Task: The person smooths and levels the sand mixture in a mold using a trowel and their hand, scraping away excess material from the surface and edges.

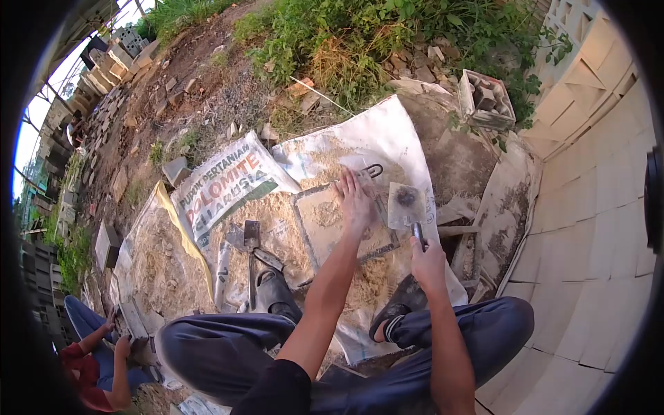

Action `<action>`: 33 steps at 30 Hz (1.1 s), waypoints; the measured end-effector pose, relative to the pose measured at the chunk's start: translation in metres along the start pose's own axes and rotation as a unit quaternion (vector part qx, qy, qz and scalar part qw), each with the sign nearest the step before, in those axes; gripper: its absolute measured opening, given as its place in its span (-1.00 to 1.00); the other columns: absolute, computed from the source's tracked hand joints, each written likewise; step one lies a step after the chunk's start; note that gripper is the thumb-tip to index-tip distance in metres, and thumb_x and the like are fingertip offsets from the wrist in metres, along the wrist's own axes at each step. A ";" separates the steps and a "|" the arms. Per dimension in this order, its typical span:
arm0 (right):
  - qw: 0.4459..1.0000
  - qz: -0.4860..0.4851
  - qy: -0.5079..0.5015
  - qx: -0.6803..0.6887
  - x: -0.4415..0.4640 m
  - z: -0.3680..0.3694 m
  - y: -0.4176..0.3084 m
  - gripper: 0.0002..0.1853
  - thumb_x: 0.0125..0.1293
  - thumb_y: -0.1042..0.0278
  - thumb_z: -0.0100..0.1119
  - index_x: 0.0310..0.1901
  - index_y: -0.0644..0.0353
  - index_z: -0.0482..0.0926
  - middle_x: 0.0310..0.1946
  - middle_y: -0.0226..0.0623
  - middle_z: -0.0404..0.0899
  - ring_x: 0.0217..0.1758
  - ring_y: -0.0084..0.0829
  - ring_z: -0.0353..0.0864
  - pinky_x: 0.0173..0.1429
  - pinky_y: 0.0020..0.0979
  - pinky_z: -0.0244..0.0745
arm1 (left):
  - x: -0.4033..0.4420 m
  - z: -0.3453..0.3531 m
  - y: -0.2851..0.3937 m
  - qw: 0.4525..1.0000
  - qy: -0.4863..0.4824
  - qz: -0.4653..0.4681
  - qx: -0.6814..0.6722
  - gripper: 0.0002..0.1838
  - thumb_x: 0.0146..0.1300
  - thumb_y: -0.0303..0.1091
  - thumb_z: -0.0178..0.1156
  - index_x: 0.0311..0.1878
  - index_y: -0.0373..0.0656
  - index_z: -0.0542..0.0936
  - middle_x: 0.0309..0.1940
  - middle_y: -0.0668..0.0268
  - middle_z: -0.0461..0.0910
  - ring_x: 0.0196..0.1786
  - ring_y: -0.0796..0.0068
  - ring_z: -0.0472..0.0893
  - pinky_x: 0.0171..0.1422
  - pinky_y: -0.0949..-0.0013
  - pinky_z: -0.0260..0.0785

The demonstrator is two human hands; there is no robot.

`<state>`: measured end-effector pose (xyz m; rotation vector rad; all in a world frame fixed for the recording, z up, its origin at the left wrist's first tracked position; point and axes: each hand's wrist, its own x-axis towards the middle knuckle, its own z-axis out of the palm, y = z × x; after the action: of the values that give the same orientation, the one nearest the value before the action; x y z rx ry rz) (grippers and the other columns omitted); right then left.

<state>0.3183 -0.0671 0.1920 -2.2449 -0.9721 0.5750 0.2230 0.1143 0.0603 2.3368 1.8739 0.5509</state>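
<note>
My left hand point(356, 204) lies with its fingers stretched out on the upper right part of a square, dark-edged metal frame point(299, 220) that has a pale, flat, dusty inside. Just beyond the fingertips, a dark loop handle point(374, 169) sticks out; what it belongs to is partly hidden. My right hand point(429, 264) is closed round the handle of a trowel point(407, 204), its broad pale blade marked by a dark patch. That blade is held to the right of the frame. Left of the frame, a long-handled flat tool point(252, 235) lies on the sandy sheet.
White sacking point(394, 131) covered with sandy material lies under the frame. A printed sack point(232, 183) is at left. A crate of stones point(487, 100) stands at upper right, beside pale blocks point(574, 228). Another person point(97, 366) sits at lower left, hands on a block-like object.
</note>
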 end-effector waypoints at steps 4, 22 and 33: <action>1.000 0.005 -0.014 0.004 -0.002 0.000 -0.004 -0.63 0.23 0.15 0.09 -0.42 0.40 0.50 -0.61 -0.09 0.52 -0.49 -0.19 0.54 -0.30 -0.25 0.37 | -0.017 -0.016 -0.079 0.989 0.056 -0.115 0.068 -0.40 0.38 -0.14 -0.43 0.37 -0.32 -0.06 0.42 0.07 -0.19 0.47 0.15 -0.26 0.47 0.05 -0.56; 1.000 0.012 -0.008 0.013 -0.002 -0.010 -0.009 -0.60 0.21 0.12 0.10 -0.35 0.44 0.50 -0.45 0.16 0.53 -0.30 0.08 0.54 -0.19 -0.13 0.38 | -0.082 -0.062 -0.046 0.888 -0.175 0.419 -0.068 -0.41 0.37 -0.08 -0.32 0.37 -0.20 0.04 0.42 0.23 -0.07 0.47 0.33 -0.14 0.51 0.19 -0.39; 0.999 0.017 -0.029 0.027 -0.008 -0.016 -0.026 -0.59 0.22 0.12 0.09 -0.30 0.44 0.50 -0.38 0.20 0.54 -0.22 0.13 0.52 -0.14 -0.10 0.37 | -0.033 -0.050 -0.135 0.995 -0.047 0.052 0.068 -0.29 0.33 0.01 -0.35 0.39 -0.28 -0.14 0.43 0.08 -0.31 0.48 0.19 -0.34 0.49 0.12 -0.57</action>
<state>0.3102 -0.0652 0.2221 -2.2114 -0.9371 0.6778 0.0759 0.1079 0.0602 2.5085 1.8109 0.3249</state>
